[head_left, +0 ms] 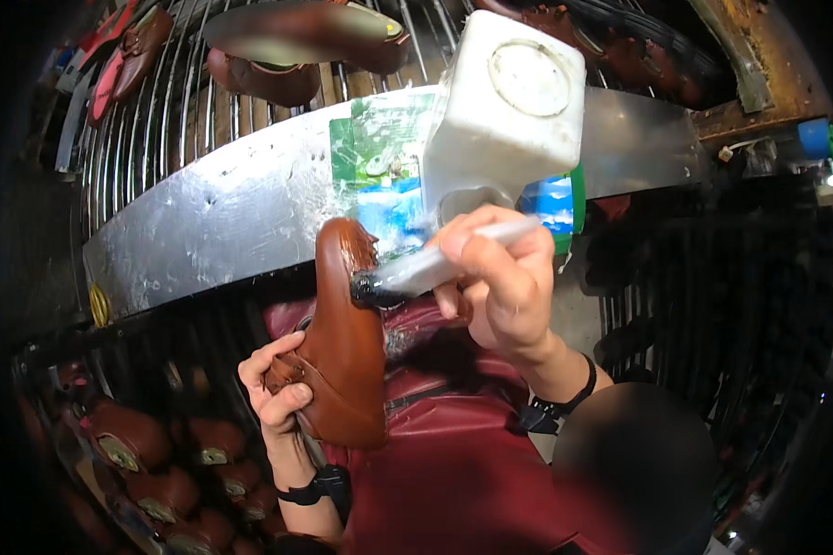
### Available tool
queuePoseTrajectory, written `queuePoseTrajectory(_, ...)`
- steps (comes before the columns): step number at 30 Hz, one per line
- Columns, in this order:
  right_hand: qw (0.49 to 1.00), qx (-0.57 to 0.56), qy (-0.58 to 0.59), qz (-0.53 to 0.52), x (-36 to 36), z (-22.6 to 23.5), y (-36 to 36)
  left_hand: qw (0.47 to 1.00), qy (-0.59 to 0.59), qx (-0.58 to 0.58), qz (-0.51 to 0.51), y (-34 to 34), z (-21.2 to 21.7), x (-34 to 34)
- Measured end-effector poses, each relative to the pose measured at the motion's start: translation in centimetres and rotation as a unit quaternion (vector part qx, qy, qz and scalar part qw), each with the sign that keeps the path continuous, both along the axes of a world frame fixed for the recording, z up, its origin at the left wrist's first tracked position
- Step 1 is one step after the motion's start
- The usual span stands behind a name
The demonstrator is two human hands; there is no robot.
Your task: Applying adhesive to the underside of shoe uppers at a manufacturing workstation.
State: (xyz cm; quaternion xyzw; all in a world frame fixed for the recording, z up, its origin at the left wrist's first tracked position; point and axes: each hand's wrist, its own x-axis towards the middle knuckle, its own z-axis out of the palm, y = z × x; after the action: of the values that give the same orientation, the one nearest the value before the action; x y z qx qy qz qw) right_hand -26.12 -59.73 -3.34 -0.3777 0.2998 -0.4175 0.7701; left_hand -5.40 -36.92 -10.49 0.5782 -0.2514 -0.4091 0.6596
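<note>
My left hand (276,393) grips a brown leather shoe upper (342,342) near its lower left side, thumb in front and fingers round the edge. The upper stands lengthwise over my lap, its top edge gathered and shiny. In my right hand (514,282) is a brush with a pale handle (426,270), pinched between thumb and fingers. Its dark, wet bristles (372,289) touch the right edge of the upper near the top. Just beyond my right hand a white plastic container (504,116) rests tilted on the metal bench, a round opening toward me.
A curved metal bench (222,208) runs across in front, with a green and blue sheet (379,148) under the container. Behind it, brown shoes (268,79) lie on metal rods (180,102). More brown shoes (134,435) fill a rack at lower left. A maroon apron (453,481) covers my lap.
</note>
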Motion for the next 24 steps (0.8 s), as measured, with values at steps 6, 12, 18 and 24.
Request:
queuePoseTrajectory(6, 0.986, -0.138, 0.061, 0.07, -1.7, 0.9, 5.7, 0.978, 0.178, -0.107, -0.011, -1.4, 0.5, -0.6)
queuePoseTrajectory(12, 0.944, -0.286, 0.065, 0.15, -2.9, 1.5, 9.6, 0.981, 0.173, -0.092, -0.002, -2.0, 0.9, 0.8)
queuePoseTrajectory(18, 0.971, -0.182, 0.096, 0.119, -1.9, 2.6, 7.6, 0.987, 0.136, -0.087, 0.026, -2.8, 1.5, 0.7)
queuePoseTrajectory(24, 0.911, -0.367, 0.06, 0.179, -2.3, 3.3, 7.3, 0.982, 0.171, -0.061, 0.051, -2.5, 2.6, 0.8)
